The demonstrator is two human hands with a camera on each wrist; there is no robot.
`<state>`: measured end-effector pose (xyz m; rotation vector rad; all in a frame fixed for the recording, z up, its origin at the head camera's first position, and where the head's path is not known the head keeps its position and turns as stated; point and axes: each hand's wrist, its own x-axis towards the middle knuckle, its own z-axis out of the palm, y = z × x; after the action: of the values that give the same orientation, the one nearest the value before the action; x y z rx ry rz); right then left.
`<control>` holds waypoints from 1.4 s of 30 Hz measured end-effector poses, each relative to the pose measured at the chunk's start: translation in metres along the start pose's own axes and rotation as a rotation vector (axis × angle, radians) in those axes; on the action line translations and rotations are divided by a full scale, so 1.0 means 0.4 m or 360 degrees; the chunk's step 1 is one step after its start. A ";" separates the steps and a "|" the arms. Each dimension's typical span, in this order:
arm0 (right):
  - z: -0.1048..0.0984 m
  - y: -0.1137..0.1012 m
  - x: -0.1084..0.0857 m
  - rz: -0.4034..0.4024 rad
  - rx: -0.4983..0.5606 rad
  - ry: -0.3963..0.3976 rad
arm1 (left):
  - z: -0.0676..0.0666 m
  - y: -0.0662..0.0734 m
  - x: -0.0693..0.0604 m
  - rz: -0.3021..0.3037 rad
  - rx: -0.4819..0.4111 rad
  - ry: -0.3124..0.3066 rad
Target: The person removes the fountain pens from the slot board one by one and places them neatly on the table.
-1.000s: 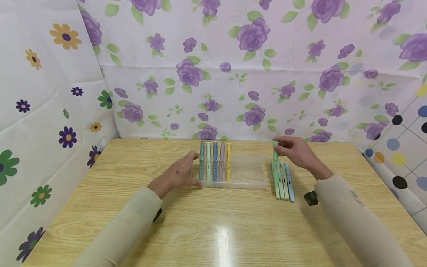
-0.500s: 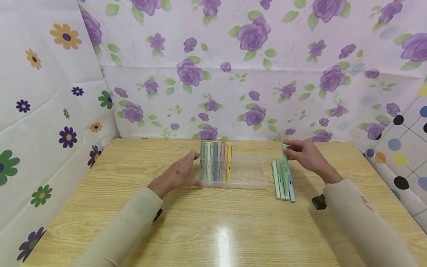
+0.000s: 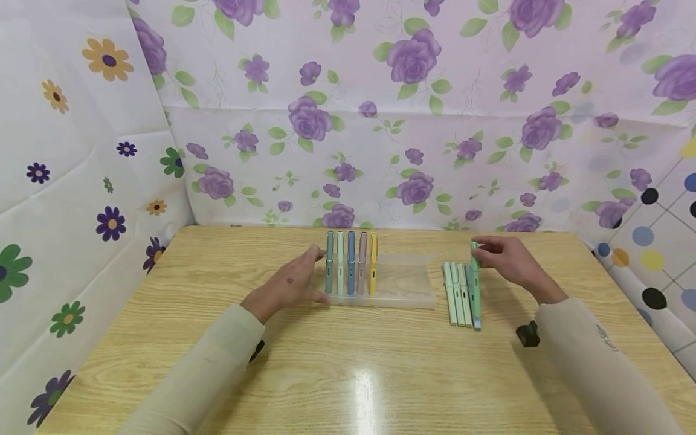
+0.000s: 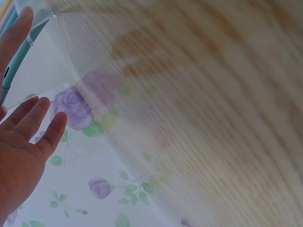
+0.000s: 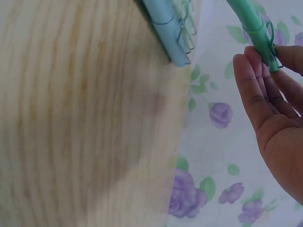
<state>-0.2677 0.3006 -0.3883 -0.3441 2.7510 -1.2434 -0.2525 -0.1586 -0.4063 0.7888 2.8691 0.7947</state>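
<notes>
A clear plastic pen stand [image 3: 403,275] sits on the table. Several capped pens lie side by side in its left part, a blue pen [image 3: 351,263] and a yellow pen [image 3: 373,266] among them. My left hand [image 3: 288,283] holds the stand's left end, thumb at the front edge and fingers behind; a teal pen [image 4: 18,61] shows beside that thumb in the left wrist view. Between thumb and fingers my right hand [image 3: 508,263] pinches a green pen [image 3: 475,287] by its cap end, raised and tilted over a light blue pen [image 5: 165,28], which it partly covers.
Several pale green pens [image 3: 458,296] lie in a row right of the stand, beside the light blue one. A flowered sheet [image 3: 364,151] hangs behind the wooden table [image 3: 304,374]. Black wrist devices [image 3: 528,333] show under the sleeves.
My right hand has carried the green pen rightward from the left side of the loose row to above the light blue pen, also lower and nearer. The left hand and stand stay put.
</notes>
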 end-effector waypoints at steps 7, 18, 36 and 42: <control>-0.004 0.030 -0.002 0.0078 0.0004 -0.0024 | 0.001 0.000 0.000 -0.0010 0.0004 0.0001; 0.000 0.058 -0.009 0.0188 0.0039 -0.0071 | -0.001 -0.001 -0.001 0.0005 0.0009 0.0004; 0.021 0.091 0.009 0.0290 0.0008 -0.0178 | 0.001 -0.003 0.000 0.0011 -0.0019 -0.0009; 0.029 0.091 0.012 0.0345 0.0002 -0.0202 | 0.000 -0.003 -0.001 0.0008 -0.0021 -0.0011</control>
<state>-0.2763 0.3142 -0.4234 -0.1157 2.5982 -1.1286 -0.2529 -0.1598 -0.4069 0.7958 2.8540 0.8094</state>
